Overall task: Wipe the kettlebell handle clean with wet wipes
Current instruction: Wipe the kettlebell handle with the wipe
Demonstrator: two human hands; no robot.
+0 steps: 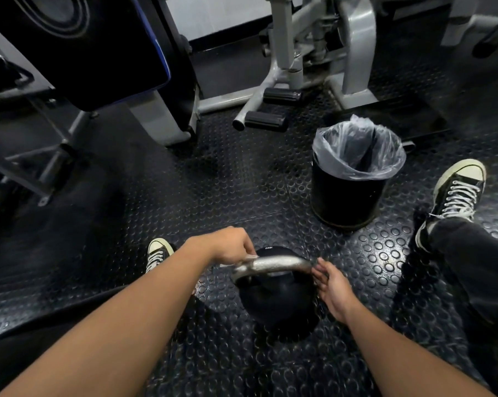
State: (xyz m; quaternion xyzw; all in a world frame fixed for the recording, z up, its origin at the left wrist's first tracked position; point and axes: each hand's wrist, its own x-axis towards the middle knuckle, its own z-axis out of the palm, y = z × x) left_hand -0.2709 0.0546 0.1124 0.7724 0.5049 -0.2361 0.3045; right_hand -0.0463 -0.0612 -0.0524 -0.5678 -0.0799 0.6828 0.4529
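A black kettlebell [273, 299] stands on the studded rubber floor between my feet. Its silver handle [273, 265] arches across the top. My left hand [230, 247] is at the handle's left end, its fingers curled round a thin white wet wipe [249, 257] that lies against the metal. My right hand [332, 285] is at the handle's right end, fingers fairly straight and touching the metal there.
A black bin [348, 196] lined with a clear plastic bag [356, 150] stands just beyond the kettlebell, to the right. Grey gym machines [293, 61] and a dark padded bench [93, 53] fill the back and left. My sneakers [457, 190] rest at either side.
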